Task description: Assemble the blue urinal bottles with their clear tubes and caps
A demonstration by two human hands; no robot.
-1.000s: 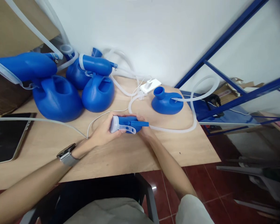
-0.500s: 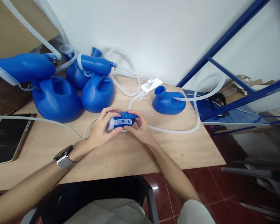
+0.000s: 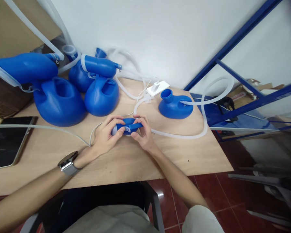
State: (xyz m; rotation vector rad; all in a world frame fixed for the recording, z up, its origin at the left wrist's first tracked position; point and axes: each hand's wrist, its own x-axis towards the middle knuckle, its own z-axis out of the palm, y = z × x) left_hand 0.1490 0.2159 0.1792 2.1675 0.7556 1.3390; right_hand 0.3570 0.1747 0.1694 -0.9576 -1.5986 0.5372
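Note:
Both my hands hold a small blue plastic piece with a whitish collar [image 3: 129, 125] just above the wooden table [image 3: 126, 158]. My left hand [image 3: 106, 136] wraps its left end, fingers curled round the collar. My right hand [image 3: 142, 133] pinches its right end, where a clear flexible tube [image 3: 184, 135] leads off to the right. That tube loops up and back to a low blue container with a round neck [image 3: 175, 105]. A watch sits on my left wrist.
Several large blue plastic containers [image 3: 59, 102] with clear tubes crowd the table's back left by the wall. A white power adapter [image 3: 158, 87] lies near the wall. A tablet [image 3: 7, 142] lies at the left edge. A blue metal frame [image 3: 244, 100] stands to the right.
The blue piece has been turned in my hands and now shows less of its length. My right hand has moved in over its right end. The view shifted slightly.

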